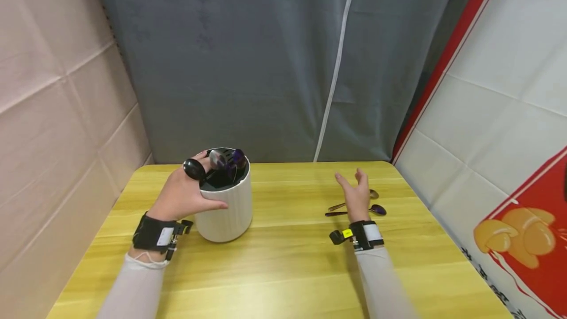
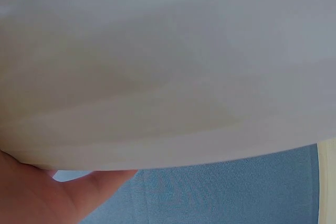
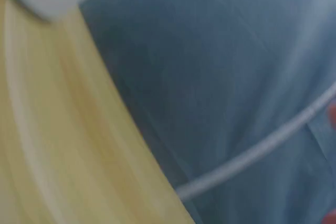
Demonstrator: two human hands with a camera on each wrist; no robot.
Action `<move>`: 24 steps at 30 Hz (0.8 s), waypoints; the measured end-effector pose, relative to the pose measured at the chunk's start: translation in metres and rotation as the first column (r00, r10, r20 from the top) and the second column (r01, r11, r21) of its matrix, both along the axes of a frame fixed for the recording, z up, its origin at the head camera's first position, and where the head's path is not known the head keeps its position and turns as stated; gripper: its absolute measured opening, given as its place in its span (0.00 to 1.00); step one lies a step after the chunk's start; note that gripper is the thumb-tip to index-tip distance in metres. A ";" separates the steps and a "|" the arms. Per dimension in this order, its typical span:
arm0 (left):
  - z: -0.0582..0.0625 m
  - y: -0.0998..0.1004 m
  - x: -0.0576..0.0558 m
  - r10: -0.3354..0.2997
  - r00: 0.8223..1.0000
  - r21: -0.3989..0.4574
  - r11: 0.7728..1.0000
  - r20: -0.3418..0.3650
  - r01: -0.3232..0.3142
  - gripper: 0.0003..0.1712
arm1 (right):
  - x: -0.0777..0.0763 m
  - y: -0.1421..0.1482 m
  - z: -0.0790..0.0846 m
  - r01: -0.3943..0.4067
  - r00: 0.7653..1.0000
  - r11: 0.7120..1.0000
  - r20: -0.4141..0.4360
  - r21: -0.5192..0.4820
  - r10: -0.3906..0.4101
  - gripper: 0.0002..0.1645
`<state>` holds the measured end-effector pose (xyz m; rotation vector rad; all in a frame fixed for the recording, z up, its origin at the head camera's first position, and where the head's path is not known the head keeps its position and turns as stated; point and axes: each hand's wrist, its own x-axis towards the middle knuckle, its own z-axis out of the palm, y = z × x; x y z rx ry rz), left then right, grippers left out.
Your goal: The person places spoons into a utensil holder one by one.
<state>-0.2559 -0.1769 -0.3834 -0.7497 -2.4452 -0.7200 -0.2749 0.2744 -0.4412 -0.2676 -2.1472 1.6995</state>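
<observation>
My left hand (image 1: 177, 195) grips a white cylindrical utensil holder (image 1: 228, 213) from its left side, thumb along the front and fingers at the far rim. In the left wrist view its pale wall (image 2: 184, 77) fills most of the picture. A black rounded utensil head (image 1: 193, 169), a shiny silver one (image 1: 217, 158) and a dark purple one (image 1: 238, 158) stick out of its dark opening. My right hand (image 1: 357, 201) hovers with thumb and fingers spread over two spoons. The nearer is a dark purple spoon (image 1: 378, 209); behind it lies a brownish spoon (image 1: 374, 194), both partly hidden by the hand.
The yellow wood-grain table (image 1: 288, 265) ends at a grey-blue curtain (image 1: 243, 63) with a white stripe. Pale panels stand on both sides, the right panel (image 1: 487, 97) bearing red printing. The holder stands left of the table's middle, the spoons to the right.
</observation>
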 end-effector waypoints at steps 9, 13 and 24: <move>0.001 -0.005 0.001 0.009 1.000 -0.007 1.000 0.002 -0.009 0.62 | 0.019 0.076 -0.015 0.069 0.931 0.760 0.232 0.646 -0.281 0.55; 0.001 -0.006 0.003 0.011 1.000 -0.004 1.000 0.008 -0.011 0.62 | 0.021 0.088 -0.027 -0.042 0.885 0.685 0.345 0.728 -0.313 0.56; 0.001 -0.005 0.006 0.017 1.000 -0.005 1.000 0.017 -0.017 0.61 | 0.016 0.089 -0.039 -0.155 0.837 0.686 0.464 0.711 -0.292 0.62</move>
